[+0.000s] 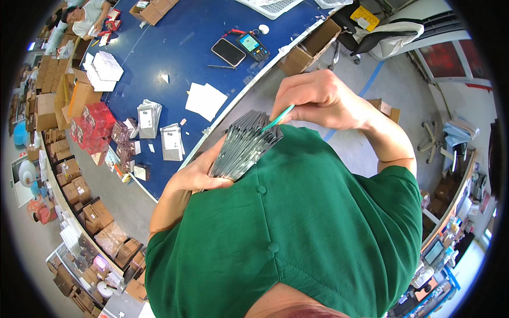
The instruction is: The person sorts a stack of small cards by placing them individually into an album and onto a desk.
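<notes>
Against the front of my green shirt, my left hand (195,173) grips a thick, fanned stack of thin grey plastic bags (242,153) at its lower end. The upper edges spread apart like pages. My right hand (318,99) pinches a slim teal stick (284,115) between thumb and fingers, its lower tip among the upper edges of the stack. I cannot tell whether it is a pen. Two piles of grey mailing bags with labels, one pile (148,119) beyond the other pile (171,143), lie on the blue table (175,59) ahead of my left hand.
White sheets (205,101), a smartphone (228,52), a handheld scanner terminal (253,45) and a pen (221,67) lie on the table. Red boxes (93,123) are stacked at its left. A cardboard box (312,47) stands beside the table edge. Another person (85,20) sits at the far end.
</notes>
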`<act>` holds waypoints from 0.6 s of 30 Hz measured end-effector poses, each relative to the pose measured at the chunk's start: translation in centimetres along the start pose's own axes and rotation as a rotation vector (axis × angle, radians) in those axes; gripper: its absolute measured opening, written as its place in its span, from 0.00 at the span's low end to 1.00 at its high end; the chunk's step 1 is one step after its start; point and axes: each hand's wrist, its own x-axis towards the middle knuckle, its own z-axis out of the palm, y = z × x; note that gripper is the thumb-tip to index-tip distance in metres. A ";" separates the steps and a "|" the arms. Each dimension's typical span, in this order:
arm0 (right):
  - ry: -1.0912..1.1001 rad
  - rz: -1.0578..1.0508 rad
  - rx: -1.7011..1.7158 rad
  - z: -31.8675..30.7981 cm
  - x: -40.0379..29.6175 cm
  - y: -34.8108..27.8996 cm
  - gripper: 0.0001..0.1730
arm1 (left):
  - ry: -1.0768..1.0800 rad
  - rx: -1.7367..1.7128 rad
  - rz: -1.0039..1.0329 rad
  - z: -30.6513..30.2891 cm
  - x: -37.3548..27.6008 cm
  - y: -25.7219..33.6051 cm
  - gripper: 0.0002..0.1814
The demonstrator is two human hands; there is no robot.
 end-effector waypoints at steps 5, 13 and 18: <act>-0.178 0.008 -0.511 1.9 -3.0 6.6 0.13 | -0.056 0.001 -0.005 -0.6 0.0 -0.3 0.59; 0.074 -0.002 0.048 -1.3 -0.4 -2.0 0.04 | -0.033 -0.067 0.003 0.1 0.1 0.2 0.59; 0.032 -0.003 -0.042 0.0 -0.6 -0.3 0.06 | -0.031 -0.024 0.006 -0.1 0.2 -0.1 0.60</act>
